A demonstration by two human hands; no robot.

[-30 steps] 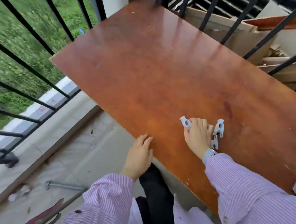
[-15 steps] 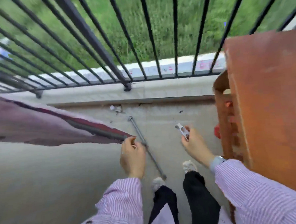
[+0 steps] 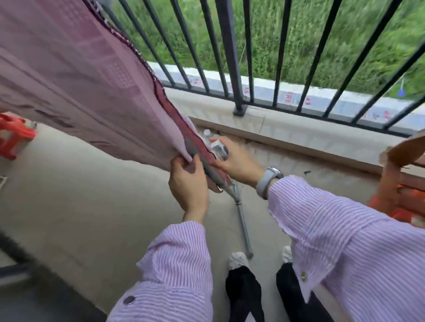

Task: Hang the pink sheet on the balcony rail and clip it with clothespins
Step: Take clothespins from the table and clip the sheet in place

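The pink sheet [image 3: 62, 77] hangs over a grey pole [image 3: 208, 167] that slants down from the upper left toward my hands. My left hand [image 3: 188, 184] pinches the sheet's dark red hem against the near end of the pole. My right hand [image 3: 236, 162] holds a white clothespin [image 3: 218, 147] right beside that hem, touching or nearly touching the cloth. I cannot tell whether the pin's jaws are on the sheet. The far end of the sheet runs out of view at the top left.
The black balcony railing [image 3: 227, 49] stands ahead on a concrete curb, with grass beyond. A metal rod [image 3: 243, 223] lies on the floor by my feet. A red stool [image 3: 6, 137] is at the left and a wooden table [image 3: 410, 148] at the right.
My right hand lifted a clothespin off the wooden table and brought it to the sheet's hem. My left hand left the table edge and took hold of the sheet. The view swung left.
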